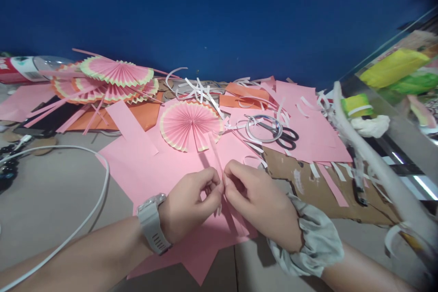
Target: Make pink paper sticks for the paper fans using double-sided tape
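While my left hand (193,198) and right hand (258,200) pinch narrowly together, fingertips holding a thin pink strip (215,150) between them, light, even pressure and aligned edges suit best. The strip leans toward eleven o'clock, its far end seemingly over the pleated wheel's (186,121) rim; touching, I can't tell. My fingertips hide any fold. At ten o'clock, the bottle (27,69) runs out of view.

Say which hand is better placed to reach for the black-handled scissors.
Probably the right hand: it is nearer the scissors, which lie ahead and to its right. The left hand would likely cross past it. Both hands pinch the pink strip, so the left could perhaps hold it alone.
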`<act>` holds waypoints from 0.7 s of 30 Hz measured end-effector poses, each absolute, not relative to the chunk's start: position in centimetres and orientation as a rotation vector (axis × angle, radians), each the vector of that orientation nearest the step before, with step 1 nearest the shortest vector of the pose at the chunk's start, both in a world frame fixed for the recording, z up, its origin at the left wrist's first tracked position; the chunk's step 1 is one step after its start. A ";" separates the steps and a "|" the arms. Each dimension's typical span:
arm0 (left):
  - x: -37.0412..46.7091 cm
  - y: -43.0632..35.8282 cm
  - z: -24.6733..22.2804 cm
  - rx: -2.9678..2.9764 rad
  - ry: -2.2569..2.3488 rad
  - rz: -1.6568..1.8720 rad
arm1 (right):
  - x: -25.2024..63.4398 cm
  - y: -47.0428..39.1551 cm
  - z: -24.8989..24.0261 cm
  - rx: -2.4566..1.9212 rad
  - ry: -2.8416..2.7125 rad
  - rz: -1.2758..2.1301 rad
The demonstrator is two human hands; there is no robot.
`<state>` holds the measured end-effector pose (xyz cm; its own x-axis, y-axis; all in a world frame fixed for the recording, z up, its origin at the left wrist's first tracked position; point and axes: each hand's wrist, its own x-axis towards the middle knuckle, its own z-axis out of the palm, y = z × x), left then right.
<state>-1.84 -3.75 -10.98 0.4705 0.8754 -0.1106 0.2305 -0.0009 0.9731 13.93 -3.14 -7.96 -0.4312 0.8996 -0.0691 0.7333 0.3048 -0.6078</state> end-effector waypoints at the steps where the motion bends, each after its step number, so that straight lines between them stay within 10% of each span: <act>1: -1.8 -3.7 -11.0 1.525 1.012 0.683 | 13.9 -3.2 -8.0 -1.464 -2.307 0.821; 21: -2.0 -3.6 -11.0 1.532 1.113 0.751 | 13.6 -3.5 -8.9 -1.332 -2.473 0.593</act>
